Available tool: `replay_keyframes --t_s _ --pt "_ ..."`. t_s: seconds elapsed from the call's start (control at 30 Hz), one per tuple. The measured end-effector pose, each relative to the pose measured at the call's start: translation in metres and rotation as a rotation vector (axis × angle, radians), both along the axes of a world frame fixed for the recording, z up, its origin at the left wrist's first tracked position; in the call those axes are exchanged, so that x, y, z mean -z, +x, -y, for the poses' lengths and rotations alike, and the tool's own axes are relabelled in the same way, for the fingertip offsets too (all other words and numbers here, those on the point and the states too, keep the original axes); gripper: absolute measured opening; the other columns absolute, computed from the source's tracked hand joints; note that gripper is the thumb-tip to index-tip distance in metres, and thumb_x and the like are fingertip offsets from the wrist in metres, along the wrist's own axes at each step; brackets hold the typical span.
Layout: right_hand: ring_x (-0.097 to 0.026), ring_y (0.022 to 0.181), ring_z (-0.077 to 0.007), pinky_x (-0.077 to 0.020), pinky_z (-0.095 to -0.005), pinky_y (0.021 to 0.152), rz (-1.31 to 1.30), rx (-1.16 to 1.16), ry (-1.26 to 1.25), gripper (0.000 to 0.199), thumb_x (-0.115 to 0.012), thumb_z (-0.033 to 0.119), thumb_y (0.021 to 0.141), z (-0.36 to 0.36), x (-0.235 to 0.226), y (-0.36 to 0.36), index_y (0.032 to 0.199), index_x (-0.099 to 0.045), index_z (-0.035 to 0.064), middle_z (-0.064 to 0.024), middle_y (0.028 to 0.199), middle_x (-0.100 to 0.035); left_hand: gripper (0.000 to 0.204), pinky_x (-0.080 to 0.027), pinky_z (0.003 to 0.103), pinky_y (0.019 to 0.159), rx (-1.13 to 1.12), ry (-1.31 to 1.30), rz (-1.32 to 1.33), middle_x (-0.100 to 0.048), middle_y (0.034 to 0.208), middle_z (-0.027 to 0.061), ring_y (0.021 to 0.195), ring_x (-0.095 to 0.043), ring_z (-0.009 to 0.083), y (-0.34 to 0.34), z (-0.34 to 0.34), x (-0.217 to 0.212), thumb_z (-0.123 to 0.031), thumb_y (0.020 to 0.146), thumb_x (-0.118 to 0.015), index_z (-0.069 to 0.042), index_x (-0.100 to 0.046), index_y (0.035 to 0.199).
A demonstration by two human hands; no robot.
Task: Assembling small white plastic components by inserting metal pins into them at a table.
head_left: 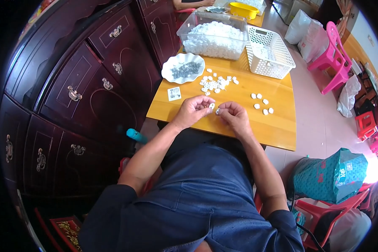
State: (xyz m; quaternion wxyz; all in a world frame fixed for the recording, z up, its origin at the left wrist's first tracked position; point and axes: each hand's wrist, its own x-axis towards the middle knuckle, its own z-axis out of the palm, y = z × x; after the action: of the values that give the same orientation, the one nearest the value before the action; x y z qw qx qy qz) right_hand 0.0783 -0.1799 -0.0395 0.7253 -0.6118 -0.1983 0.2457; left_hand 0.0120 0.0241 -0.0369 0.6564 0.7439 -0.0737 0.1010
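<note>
Above the near edge of the wooden table (180, 110), my left hand (194, 110) pinches a small white rounded piece (212, 106) with a dark spot on it. Just right of it, my right hand (236, 117) grips another small white piece (218, 111) between thumb and finger. The two pieces are close together but apart. Beyond my hands lies a loose pile of small white pieces (213, 84), some showing dark holes. A white scalloped plate (169, 69) at the left holds many small dark grey parts (187, 70). Several white pieces (257, 106) are spread out on the right.
A clear bin (214, 46) heaped with white pieces and a white perforated basket (277, 68) stand at the far side. A small printed card (174, 94) lies at the left. Dark cabinets (88, 84) line the left; a pink chair (334, 54) stands right.
</note>
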Motion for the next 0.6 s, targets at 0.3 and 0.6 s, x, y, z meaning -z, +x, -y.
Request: replay_keyframes --t_s 0.3,0.6 --pt "-0.063 0.076 -0.0063 -0.0499 -0.0202 0.069 -0.007 -0.006 -0.001 0.014 -0.067 0.005 0.093 0.0005 -0.0016 0.0 0.106 -0.067 -0.0015 -0.0031 0.09 -0.071 0.024 -0.051 0.019 0.072 0.011 -0.011 -0.009 -0.065 0.091 -0.0046 0.078 -0.058 0.0011 -0.0015 0.004 -0.0033 -0.001 0.092 -0.071 0.0 -0.068 0.116" --pt "-0.065 0.081 -0.0078 -0.0515 -0.0222 0.073 0.02 -0.011 -0.012 0.013 -0.067 0.003 0.092 -0.0024 -0.0016 0.0011 0.103 -0.067 -0.0026 -0.0038 0.09 -0.071 0.025 -0.051 0.018 0.072 -0.019 0.066 -0.005 -0.066 0.092 -0.0044 0.076 -0.058 0.0008 -0.0017 0.0017 -0.0016 -0.002 0.092 -0.071 -0.001 -0.069 0.117"
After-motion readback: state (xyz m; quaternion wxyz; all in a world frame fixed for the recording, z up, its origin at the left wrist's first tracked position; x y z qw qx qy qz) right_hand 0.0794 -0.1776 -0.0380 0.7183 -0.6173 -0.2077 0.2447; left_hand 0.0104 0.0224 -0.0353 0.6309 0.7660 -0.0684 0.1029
